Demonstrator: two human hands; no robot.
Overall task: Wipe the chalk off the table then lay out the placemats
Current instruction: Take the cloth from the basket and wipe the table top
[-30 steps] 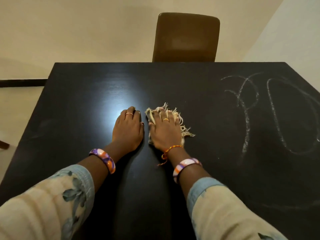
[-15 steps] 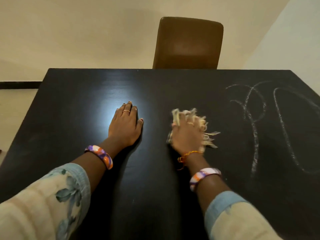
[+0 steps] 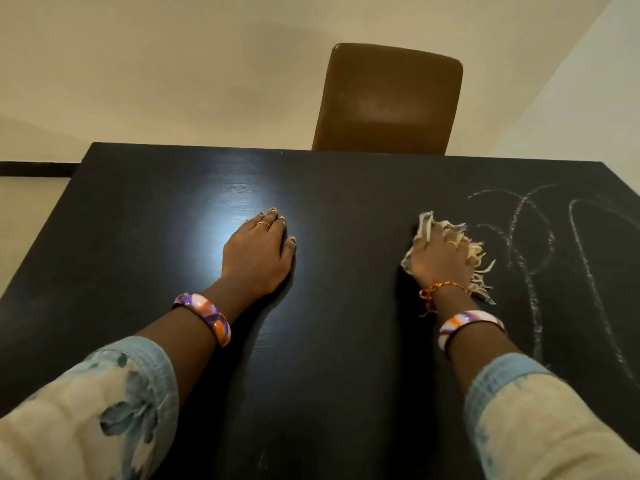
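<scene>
A black table (image 3: 332, 358) fills the view. White chalk marks (image 3: 530, 258) loop across its right part. My right hand (image 3: 441, 259) presses flat on a frayed cream cloth (image 3: 479, 268), whose fringe sticks out to the right, just left of the chalk. My left hand (image 3: 258, 254) rests flat on the bare tabletop near the middle, fingers together, holding nothing. No placemats are in view.
A brown padded chair (image 3: 388, 102) stands pushed in at the table's far edge. A pale floor lies beyond the table, and a white wall (image 3: 588, 98) rises at the right. Faint chalk smudges show near the front edge.
My right hand has slid the cloth to the right, away from my left hand and up to the chalk marks. My left hand has stayed flat in place.
</scene>
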